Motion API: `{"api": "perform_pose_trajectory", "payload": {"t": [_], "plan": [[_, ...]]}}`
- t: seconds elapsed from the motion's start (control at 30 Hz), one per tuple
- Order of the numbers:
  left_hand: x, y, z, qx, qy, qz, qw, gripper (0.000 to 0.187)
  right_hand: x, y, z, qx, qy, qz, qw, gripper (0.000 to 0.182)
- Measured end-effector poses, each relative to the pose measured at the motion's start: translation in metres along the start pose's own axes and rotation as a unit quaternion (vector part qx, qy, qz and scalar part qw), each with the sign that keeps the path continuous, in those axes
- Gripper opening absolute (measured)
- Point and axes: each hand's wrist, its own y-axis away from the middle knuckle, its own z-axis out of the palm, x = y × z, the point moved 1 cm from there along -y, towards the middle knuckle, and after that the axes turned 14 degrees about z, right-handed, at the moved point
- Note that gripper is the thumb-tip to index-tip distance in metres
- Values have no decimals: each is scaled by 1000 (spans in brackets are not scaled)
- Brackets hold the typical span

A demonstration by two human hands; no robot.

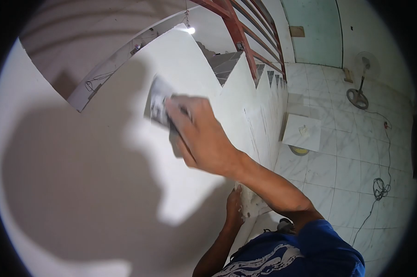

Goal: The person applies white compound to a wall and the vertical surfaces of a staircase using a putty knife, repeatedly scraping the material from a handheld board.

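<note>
My right hand (204, 134) reaches across the middle of the view, its fingers wrapped round a flat metal-looking scraper (158, 102). Motion blurs the blade, which lies against or just in front of the white wall (185, 60); contact is hard to tell. Lower down, my left hand (235, 205) is closed beside the wall's lower edge, round something whitish and rough that I cannot make out. A large shadow covers much of the wall's left part.
Stair steps (227, 64) and a red metal railing (238, 34) rise beyond the wall. On the tiled floor (319, 171) at the right are a white board (302, 132), a round yellowish container (299, 150), a fan (358, 97) and a coiled cable (380, 188).
</note>
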Motion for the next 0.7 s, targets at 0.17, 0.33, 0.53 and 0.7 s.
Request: {"api": "perform_pose_trajectory", "payload": {"t": [0.17,0.33,0.53,0.7], "plan": [[-7,-3,-8,-17,-18,-2,1000,44,22,23,-19,51,-32,66,996,42],[-6,-4,-6,-3,-7,-39,999,45,69,4,-16,129,35,359,924,24],[-8,-6,-10,-7,-23,-10,1000,43,57,-44,14,154,90,301,937,33],[-5,-2,-9,-17,-8,22,1000,44,6,-66,26,175,53,141,973,40]]}}
